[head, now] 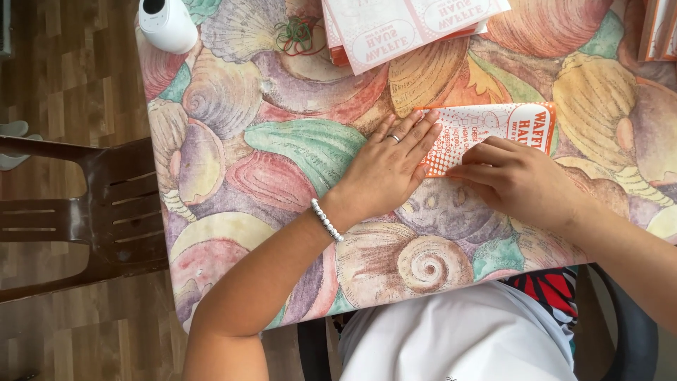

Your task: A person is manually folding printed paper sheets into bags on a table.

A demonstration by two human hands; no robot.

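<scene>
l fingers [416,134] flat, spread a little, pressed palm-down on the near-left end of the folded paper packet [493,130]; not gripping, just pinning. ring on one finger, bead bracelet [326,220] at wrist. left hand [384,169] covers the packet's left edge, heel of palm on the tablecloth

r fingers [469,171] curled tight, tips bunched along the packet's lower edge, look to be pinching or creasing that edge; can't tell if paper is actually between thumb and fingers, thumb hidden. right hand [522,180] sits just below the packet's middle, touching it

packet: white w/ orange print and orange dotted corner, flat on table, long axis runs l-r across view, tilted slightly. extends rightward away from both hands; free end to the right, uncovered. so paper lies up and to the right of l fingers, straight above r fingertips. both hands touch it; r hand nearer to the free end, l hand holds the other end

outward: shell-pattern tablecloth [282,141] under all. stack of similar flat paper sheets [409,25] at far edge, well apart from hands. bundle of rubber bands [296,35] left of stack. white rounded device [166,25] at far-left corner. brown plastic chair [92,212] beside table on left, wood floor [63,77] beneath
</scene>
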